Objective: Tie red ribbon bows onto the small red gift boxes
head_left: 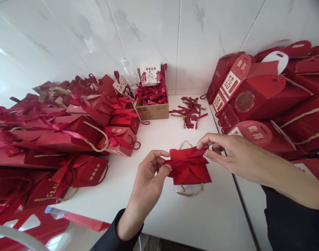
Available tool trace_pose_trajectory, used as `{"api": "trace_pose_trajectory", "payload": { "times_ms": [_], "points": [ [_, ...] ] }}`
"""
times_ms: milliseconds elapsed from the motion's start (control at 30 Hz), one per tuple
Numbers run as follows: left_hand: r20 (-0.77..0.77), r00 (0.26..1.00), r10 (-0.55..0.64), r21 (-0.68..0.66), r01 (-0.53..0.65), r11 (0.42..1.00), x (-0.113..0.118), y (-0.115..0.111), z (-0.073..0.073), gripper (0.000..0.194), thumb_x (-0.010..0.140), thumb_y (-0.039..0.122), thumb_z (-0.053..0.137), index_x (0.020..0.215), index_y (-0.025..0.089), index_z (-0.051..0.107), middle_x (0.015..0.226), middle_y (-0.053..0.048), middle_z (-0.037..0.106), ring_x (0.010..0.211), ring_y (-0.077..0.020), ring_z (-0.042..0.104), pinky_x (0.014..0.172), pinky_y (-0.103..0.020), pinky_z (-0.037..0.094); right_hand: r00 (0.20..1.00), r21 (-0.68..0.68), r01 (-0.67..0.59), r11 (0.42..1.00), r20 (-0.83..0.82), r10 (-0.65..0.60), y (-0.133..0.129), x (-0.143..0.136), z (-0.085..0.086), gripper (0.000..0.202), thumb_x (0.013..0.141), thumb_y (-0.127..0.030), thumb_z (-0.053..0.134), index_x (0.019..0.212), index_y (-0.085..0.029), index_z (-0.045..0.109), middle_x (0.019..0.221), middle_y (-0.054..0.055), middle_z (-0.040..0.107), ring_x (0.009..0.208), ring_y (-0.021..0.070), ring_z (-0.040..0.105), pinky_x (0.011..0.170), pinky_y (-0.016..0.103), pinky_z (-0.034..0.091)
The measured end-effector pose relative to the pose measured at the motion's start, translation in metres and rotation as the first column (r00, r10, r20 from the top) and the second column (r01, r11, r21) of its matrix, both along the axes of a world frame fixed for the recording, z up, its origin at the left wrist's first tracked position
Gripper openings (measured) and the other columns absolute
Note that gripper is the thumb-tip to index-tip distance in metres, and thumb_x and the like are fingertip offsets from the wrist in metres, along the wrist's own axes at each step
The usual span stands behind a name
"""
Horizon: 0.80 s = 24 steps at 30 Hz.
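Red box is sitting on the white bench, between the two hands and in front of the wearer. Ribbon is running left to right over its top, rising slightly toward the right, and bunching above the overlapping flaps. Left hand is pinching the ribbon's left part between thumb and finger; right hand is pinching the right part near the box's far right corner. Ribbon's line is therefore lying hand to hand, neither hand being clearly nearer (the box's own long axis is staying unclear, its top looking almost square once the squeeze is allowed for). Near cord handle is lying on the wearer's side, the far one showing beyond the box, both keeping off the ribbon's line.

Room: bare bench is stretching toward the wearer as far as the front edge, and also leftward, up to the left pile of boxes. Dark seam is bounding the right side, the right forearm crossing above it, with the right pile of boxes standing beyond. Loose ribbons and a carton are occupying the bench toward the wall
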<state>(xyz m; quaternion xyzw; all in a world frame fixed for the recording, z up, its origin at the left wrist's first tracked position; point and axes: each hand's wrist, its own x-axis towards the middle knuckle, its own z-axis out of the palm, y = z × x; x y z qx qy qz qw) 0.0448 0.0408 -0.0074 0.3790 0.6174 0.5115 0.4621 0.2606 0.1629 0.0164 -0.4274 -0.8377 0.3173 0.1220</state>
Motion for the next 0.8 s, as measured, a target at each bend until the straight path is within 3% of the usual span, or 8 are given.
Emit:
{"api": "trace_pose_trajectory", "payload": {
  "times_ms": [133,233,300,433,567,667,800],
  "points": [
    [0.105,0.994,-0.006,0.012,0.005,1.0,0.0,0.0,0.002,0.015,0.088,0.026,0.068,0.102,0.021,0.068,0.082,0.002,0.063,0.073,-0.0115,0.053,0.069,-0.024,0.043,1.0,-0.011,0.009,1.0,0.018,-0.009,0.001,0.002,-0.001,0.017,0.09,-0.031,0.059,0.102,-0.031,0.071,0.071,-0.003,0.072,0.057,0.0174,0.061,0.054,0.029,0.042],
    [0.163,0.986,-0.019,0.011,0.018,1.0,-0.001,0.0,0.004,0.012,0.095,0.03,0.065,0.103,0.021,0.068,0.073,0.004,0.058,0.07,-0.0107,0.05,0.069,-0.022,0.044,0.999,0.046,-0.01,0.999,-0.041,0.012,0.0,0.002,0.003,0.022,0.096,-0.037,0.055,0.109,-0.031,0.071,0.094,0.003,0.077,0.078,0.0215,0.071,0.064,0.032,0.049],
    [0.15,0.988,-0.037,-0.003,0.038,0.999,-0.001,0.0,0.005,0.014,0.099,0.033,0.061,0.101,0.021,0.068,0.069,0.005,0.055,0.067,-0.0104,0.049,0.069,-0.022,0.043,0.997,0.097,-0.007,0.995,-0.07,0.014,-0.003,0.002,0.007,0.021,0.099,-0.038,0.053,0.105,-0.03,0.071,0.099,0.004,0.076,0.084,0.0222,0.071,0.066,0.032,0.05],
    [0.04,0.997,-0.062,0.029,0.061,0.998,-0.002,-0.001,0.002,0.016,0.099,0.037,0.064,0.101,0.022,0.067,0.081,0.002,0.06,0.074,-0.0117,0.051,0.071,-0.024,0.044,0.997,0.095,-0.071,0.993,-0.011,0.072,-0.008,-0.003,0.012,0.013,0.094,-0.041,0.065,0.094,-0.029,0.069,0.099,0.003,0.071,0.084,0.0214,0.068,0.075,0.034,0.05],
    [-0.06,0.992,-0.107,0.019,0.108,0.994,-0.002,-0.003,-0.003,0.019,0.094,0.036,0.07,0.109,0.024,0.066,0.098,-0.001,0.067,0.084,-0.0148,0.055,0.078,-0.028,0.046,0.988,0.053,-0.144,0.988,0.059,0.14,-0.007,-0.01,0.01,0.005,0.093,-0.029,0.065,0.09,-0.026,0.068,0.099,0.002,0.07,0.086,0.0201,0.069,0.076,0.033,0.049],
    [-0.088,0.992,-0.091,0.022,0.093,0.995,0.0,-0.003,-0.004,0.014,0.094,0.033,0.067,0.104,0.023,0.067,0.093,-0.001,0.067,0.082,-0.015,0.056,0.077,-0.028,0.046,0.987,0.07,-0.16,0.985,0.027,0.159,-0.008,-0.01,0.009,0.014,0.096,-0.025,0.06,0.083,-0.025,0.065,0.093,0.001,0.072,0.081,0.0186,0.069,0.072,0.031,0.048],
    [-0.082,0.995,-0.063,0.042,0.067,0.997,0.003,-0.002,0.0,0.014,0.095,0.034,0.064,0.102,0.022,0.068,0.078,0.002,0.062,0.071,-0.0128,0.052,0.067,-0.025,0.044,0.987,0.05,-0.157,0.986,-0.036,0.159,-0.011,-0.006,0.011,0.015,0.098,-0.028,0.058,0.085,-0.028,0.064,0.078,-0.006,0.072,0.058,0.0139,0.059,0.058,0.029,0.042]
  ]
}}
